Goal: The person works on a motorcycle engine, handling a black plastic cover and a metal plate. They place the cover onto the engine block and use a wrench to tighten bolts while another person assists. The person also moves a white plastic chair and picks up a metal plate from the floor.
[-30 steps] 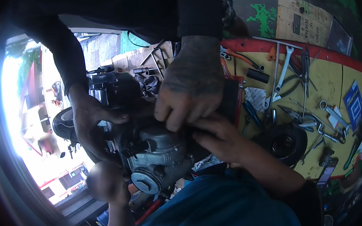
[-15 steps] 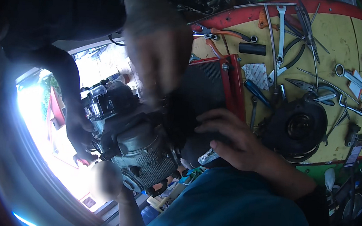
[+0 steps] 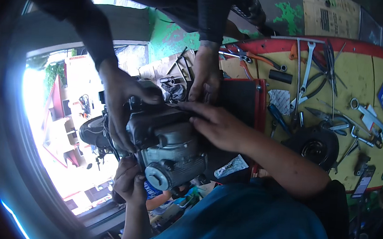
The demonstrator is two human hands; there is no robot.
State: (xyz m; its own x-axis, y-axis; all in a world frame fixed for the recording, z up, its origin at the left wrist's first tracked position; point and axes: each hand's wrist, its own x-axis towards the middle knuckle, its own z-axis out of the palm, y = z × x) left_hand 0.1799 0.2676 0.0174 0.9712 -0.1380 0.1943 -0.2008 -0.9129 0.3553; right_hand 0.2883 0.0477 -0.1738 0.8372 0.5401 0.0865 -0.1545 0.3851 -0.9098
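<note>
A grey metal small engine [image 3: 178, 141], with a round cap at its near end, sits by the left end of the bench. My left hand [image 3: 129, 180] is closed around the engine's lower left edge; its fingertips are partly hidden. My right hand [image 3: 220, 126] rests on the engine's upper right side, fingers stretched out. Opposite me, a co-worker in dark sleeves spreads one hand [image 3: 123, 97] over the engine's left side. The co-worker's other hand [image 3: 206, 77] reaches down just behind the engine. Right of the engine lies a dark flat panel [image 3: 239, 96] beside a red metal frame [image 3: 259, 105].
On the yellow bench top [image 3: 364, 66] with its red rim lie a combination wrench [image 3: 306, 66], pliers [image 3: 321, 115], a blue-handled screwdriver [image 3: 277, 118] and a round black cover [image 3: 314, 146]. A crumpled silvery packet [image 3: 231, 166] is near my body. Bright window [image 3: 41, 120] at left.
The engine has turned, so its round-capped end shows more. My left hand has come up onto it and my right has moved left to it. One co-worker's hand has shifted to its left side.
</note>
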